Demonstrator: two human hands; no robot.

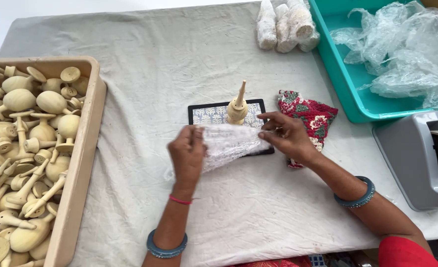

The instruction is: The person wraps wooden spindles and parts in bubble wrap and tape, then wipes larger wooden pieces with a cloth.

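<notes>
- Head view: my left hand (187, 155) pinches one end of a sheet of clear bubble wrap (229, 143); my right hand (286, 136) pinches the other, so the wrap is stretched flat near the table's middle.
- Just behind the wrap, a wooden spinning top (237, 108) stands upright on a small patterned tile (209, 114), close enough to wrap.
- A beige tray (83, 163) of unpainted wooden tops sits at the table's left edge, a teal bin (345, 94) of plastic at the far right corner.
</notes>
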